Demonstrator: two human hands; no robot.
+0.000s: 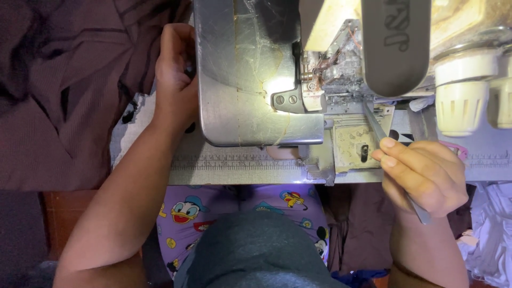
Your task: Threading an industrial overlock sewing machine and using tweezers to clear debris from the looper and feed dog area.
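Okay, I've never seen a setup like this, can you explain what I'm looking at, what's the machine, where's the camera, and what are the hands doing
This single picture comes from a camera worn on a person's head, looking straight down at their own hands. The big metal thing is a sewing machine on a grey table with a ruler strip along its front edge. A small lamp lights the needle area beside the shiny metal cover plate. The left hand rests against the left edge of that plate, next to a heap of dark maroon fabric. The right hand pinches slim metal tweezers, their tip pointing into the machine's workings. Cream-coloured knobs sit at the right. Below, you see the person's lap in purple cartoon-print cloth.
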